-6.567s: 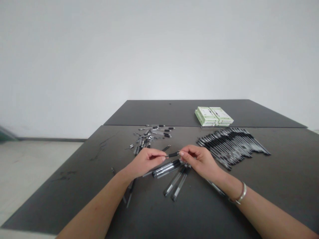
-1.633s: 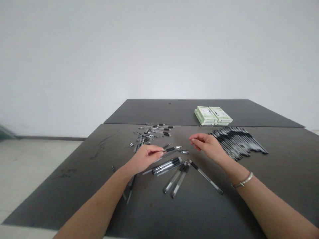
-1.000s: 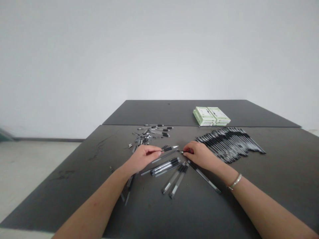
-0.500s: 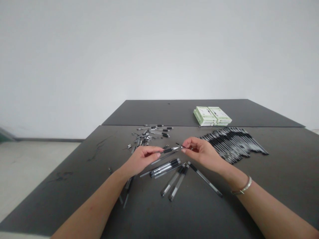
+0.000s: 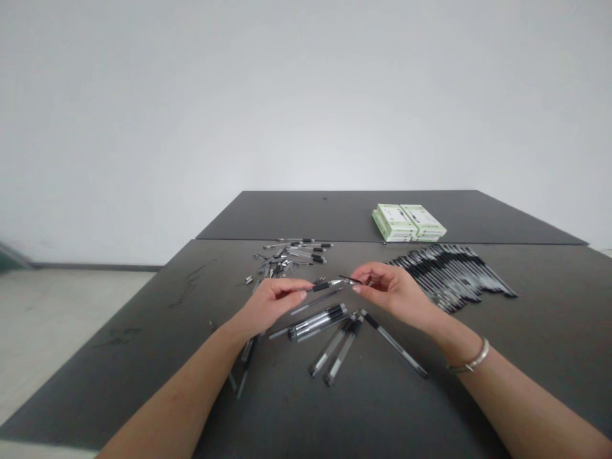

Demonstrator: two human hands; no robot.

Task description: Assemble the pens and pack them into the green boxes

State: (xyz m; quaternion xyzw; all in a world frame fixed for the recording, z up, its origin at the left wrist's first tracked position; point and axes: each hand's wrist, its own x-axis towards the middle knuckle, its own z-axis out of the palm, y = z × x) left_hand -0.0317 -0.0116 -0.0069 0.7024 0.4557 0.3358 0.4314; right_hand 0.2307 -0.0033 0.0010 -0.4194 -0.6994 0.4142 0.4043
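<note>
My left hand (image 5: 271, 302) pinches a pen (image 5: 321, 287) by its black grip, held just above the dark table (image 5: 143, 331), with the metal tip pointing right. My right hand (image 5: 393, 292) pinches a small dark pen cap (image 5: 351, 280) at that tip. Below and between the hands lie several loose pens (image 5: 329, 328) on the table. One more pen (image 5: 394, 343) lies under my right wrist.
A scatter of small pen parts (image 5: 287, 258) lies beyond my left hand. A long row of black pens (image 5: 454, 271) lies to the right. Two green and white boxes (image 5: 408, 222) sit behind that row. A few pens (image 5: 241, 366) lie under my left forearm.
My right hand laid a pen on the table, picked up a small cap lying near the pen tip and brought it to the tip of the pen in my left hand.
</note>
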